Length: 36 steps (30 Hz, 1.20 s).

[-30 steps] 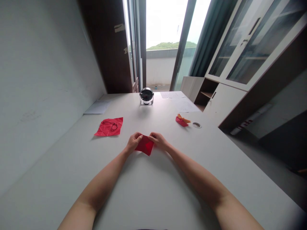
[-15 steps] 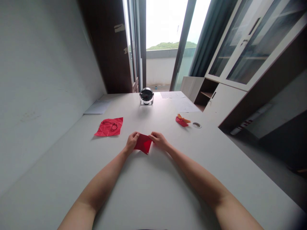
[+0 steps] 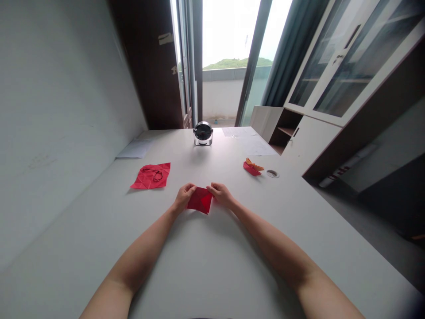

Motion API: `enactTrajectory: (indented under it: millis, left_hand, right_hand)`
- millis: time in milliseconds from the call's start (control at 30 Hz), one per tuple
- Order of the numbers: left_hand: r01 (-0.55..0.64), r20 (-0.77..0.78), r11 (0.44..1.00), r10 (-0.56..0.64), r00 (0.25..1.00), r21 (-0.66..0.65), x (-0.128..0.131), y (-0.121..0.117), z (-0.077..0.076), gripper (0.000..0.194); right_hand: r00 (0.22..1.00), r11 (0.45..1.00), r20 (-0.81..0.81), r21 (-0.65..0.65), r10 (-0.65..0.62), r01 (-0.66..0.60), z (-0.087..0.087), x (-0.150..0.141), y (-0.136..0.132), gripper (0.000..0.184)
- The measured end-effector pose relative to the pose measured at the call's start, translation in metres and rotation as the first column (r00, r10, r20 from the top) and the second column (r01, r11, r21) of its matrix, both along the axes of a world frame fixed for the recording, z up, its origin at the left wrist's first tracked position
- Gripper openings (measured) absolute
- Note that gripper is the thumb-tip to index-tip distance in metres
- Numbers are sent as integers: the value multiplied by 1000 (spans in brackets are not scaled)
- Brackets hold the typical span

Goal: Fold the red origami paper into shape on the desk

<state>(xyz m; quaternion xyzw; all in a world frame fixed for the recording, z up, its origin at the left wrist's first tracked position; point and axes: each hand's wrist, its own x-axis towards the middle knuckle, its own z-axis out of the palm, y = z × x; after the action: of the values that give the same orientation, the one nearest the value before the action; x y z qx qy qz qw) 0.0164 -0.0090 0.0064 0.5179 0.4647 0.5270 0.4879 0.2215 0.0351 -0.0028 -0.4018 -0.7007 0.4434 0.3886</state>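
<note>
A folded piece of red origami paper (image 3: 199,200) is held a little above the white table, between my two hands. My left hand (image 3: 184,196) pinches its upper left corner, fingers closed. At the upper right corner my right hand (image 3: 220,194) grips the paper between thumb and fingers. The lower edge of the folded paper hangs free, and a brighter red patch shows on its right part. Further left lies a creased red sheet (image 3: 141,180) with a thin dark cord (image 3: 158,176) looped on top.
A red and orange folded paper piece (image 3: 253,167) lies at the right, beside a round cable hole (image 3: 272,173) in the white table (image 3: 212,270). A round black and silver device (image 3: 202,134) stands at the back. White papers (image 3: 135,148) lie along the wall.
The folded red paper has turned slightly and shifted a little to the right. My left hand's fingertips have moved slightly right with it; my right hand is nearly still.
</note>
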Motion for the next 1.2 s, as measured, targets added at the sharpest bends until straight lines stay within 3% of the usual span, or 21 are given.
enactTrajectory:
  millis: [500,867,1200]
  left_hand:
    - [8,53,1000,-9,999,8,0,0,-2,31]
    - [-19,39,1000,18,999,6,1,-2,2,33]
    - [-43,-25,999,43,999,14,0,2,-3,34]
  right_hand:
    - [997,998,-30,-9,-69,69,2,1,0,45]
    - [998,998,1,8,-58,58,6,2,-1,43]
    - [1000,1000,-29,-9,-8,7,2,0,2,31]
